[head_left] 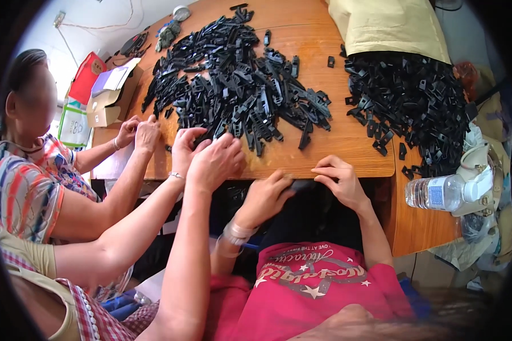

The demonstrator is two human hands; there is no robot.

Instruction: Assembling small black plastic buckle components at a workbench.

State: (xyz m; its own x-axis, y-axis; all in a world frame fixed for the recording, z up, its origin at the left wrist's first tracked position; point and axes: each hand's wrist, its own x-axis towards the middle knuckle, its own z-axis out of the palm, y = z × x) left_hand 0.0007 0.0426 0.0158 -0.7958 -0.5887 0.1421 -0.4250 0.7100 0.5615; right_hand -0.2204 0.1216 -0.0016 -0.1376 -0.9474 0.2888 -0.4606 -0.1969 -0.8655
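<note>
The left hand and right hand pinch a small black plastic piece between them at the wooden table edge (the big heap of black clips lies just beyond).

Surface: smooth varnished wood, slight sheen. Clips, upper centre: black plastic, probably matt. Bottle, right: clear glossy plastic. Box, upper left: brown cardboard.

A clear plastic water bottle lies right of the brown wooden table; an open cardboard box sits at the table's left edge.
</note>
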